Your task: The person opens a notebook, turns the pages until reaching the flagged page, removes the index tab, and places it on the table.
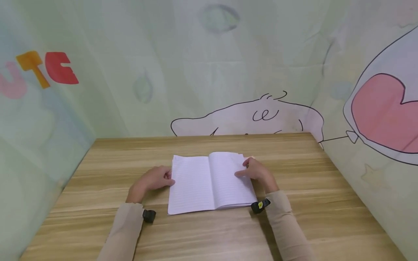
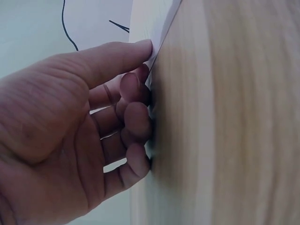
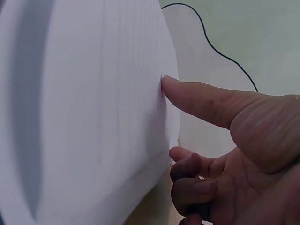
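An open notebook (image 1: 192, 185) with lined white pages lies on the wooden table, its fold running down the middle. My left hand (image 1: 156, 178) holds the notebook's left edge: the thumb is on the page margin, and the other fingers curl beside the edge, close to the tabletop. In the left wrist view, the left thumb (image 2: 117, 58) meets the paper's edge (image 2: 164, 21). At the right edge, my right hand (image 1: 257, 172) has its thumb on the right page (image 3: 108, 93) and its other fingers bent around the side. The right page bulges slightly near the fold.
The wooden table (image 1: 209, 235) extends around the notebook on all sides. A printed cloth backdrop (image 1: 183, 72) stands behind the table and along both sides. A small black device (image 1: 149, 216) is strapped at the left wrist, another (image 1: 260, 206) at the right.
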The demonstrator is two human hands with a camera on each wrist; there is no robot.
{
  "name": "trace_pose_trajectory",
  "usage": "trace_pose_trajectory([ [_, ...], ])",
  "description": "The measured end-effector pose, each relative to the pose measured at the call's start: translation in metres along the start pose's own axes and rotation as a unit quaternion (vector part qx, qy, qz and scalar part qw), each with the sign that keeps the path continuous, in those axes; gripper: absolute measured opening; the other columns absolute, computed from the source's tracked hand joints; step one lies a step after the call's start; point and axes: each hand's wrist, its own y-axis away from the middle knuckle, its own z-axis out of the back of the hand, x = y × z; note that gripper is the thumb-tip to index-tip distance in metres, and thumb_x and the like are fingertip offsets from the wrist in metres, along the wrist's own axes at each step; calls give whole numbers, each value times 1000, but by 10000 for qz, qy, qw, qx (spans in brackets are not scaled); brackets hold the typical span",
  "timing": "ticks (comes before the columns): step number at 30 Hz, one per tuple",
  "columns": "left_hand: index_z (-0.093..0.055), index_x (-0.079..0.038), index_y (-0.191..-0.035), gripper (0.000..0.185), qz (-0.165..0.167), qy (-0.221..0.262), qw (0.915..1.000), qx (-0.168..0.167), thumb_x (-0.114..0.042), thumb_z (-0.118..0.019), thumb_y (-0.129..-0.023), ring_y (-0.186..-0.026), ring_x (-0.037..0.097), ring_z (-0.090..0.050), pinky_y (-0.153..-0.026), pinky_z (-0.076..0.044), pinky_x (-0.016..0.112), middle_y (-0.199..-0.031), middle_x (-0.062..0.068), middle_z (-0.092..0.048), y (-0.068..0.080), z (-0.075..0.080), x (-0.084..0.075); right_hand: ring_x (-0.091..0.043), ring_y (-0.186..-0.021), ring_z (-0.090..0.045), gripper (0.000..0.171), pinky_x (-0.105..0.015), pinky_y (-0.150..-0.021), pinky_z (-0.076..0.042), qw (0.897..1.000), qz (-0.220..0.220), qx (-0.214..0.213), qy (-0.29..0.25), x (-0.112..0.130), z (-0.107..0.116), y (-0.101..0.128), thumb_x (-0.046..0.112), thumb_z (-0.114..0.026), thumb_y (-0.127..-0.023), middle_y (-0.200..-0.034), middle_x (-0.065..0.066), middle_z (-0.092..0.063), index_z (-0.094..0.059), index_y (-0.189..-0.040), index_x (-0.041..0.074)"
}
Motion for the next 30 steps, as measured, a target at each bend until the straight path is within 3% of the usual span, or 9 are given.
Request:
trace_pose_trajectory([
  [6, -52, -11, -78, 19, -67, 36, 10000, 56, -22, -67, -79, -61, 14, -44, -56, -34, 27, -65, 0, -47, -1, 1, 0, -24, -84, -51, 53, -33, -70, -43, 9997, -100, -196, -74, 0, -8, 0, 26, -78, -67, -101, -12, -53, -49, -105, 2],
  [19, -52, -11, -79, 19, -34, 21, 10000, 87, -23, -67, -79, -61, 14, -44, -55, -34, 27, -65, 1, -47, -1, 2, 1, -27, -94, -49, 52, -40, -80, -40, 9988, -212, -419, -132, 7, -18, -2, 14, -73, -73, -108, -18, -51, -43, -113, 1],
  [24, -52, -12, -78, 19, -33, 38, 9999, 108, -24, -67, -79, -61, 14, -44, -56, -35, 27, -65, 1, -47, -1, 1, 0, -26, -88, -52, 41, -36, -73, -43, 9993, -196, -313, -8, 8, -18, -1, 13, -69, -76, -104, -16, -54, -51, -109, -3],
  [30, -51, -11, -78, 19, -119, 177, 9997, 129, -21, -67, -79, -60, 14, -43, -55, -34, 27, -65, 1, -46, 1, -1, 1, -22, -82, -49, 33, -29, -64, -41, 9992, -123, -146, -358, 6, -16, 0, 8, -69, -73, -95, -12, -52, -51, -100, -1],
])
